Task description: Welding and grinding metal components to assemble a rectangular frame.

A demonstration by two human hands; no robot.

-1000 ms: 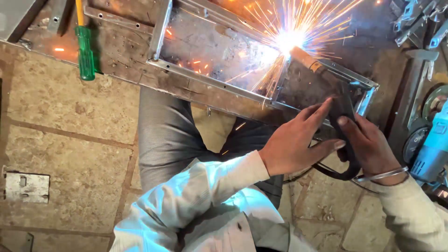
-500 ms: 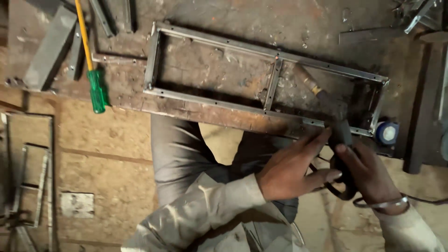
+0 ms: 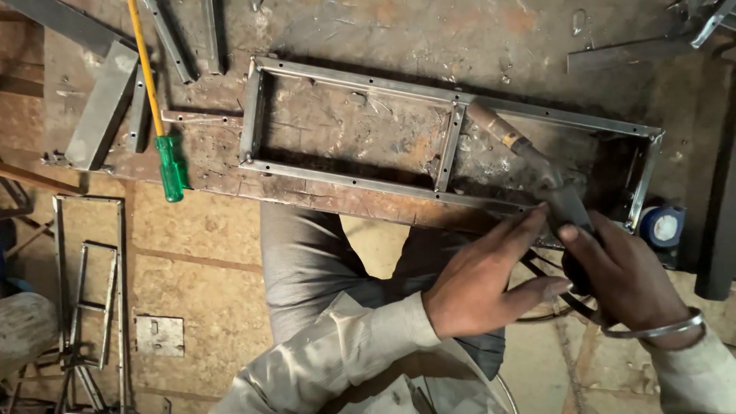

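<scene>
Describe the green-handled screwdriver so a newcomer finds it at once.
Start at the long metal frame on the rusty worktable. Look left of it: the screwdriver lies at the table's near edge. Its green handle and yellow shaft stand out from the grey steel bars beside it.

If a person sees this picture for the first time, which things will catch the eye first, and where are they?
First, the two hands at lower right: the right hand grips the dark handle of a welding torch, and the left hand steadies it. The torch points up-left into a long rectangular steel frame lying on the rusty workbench. At far left, a green-handled screwdriver stands out by its colour.
</scene>
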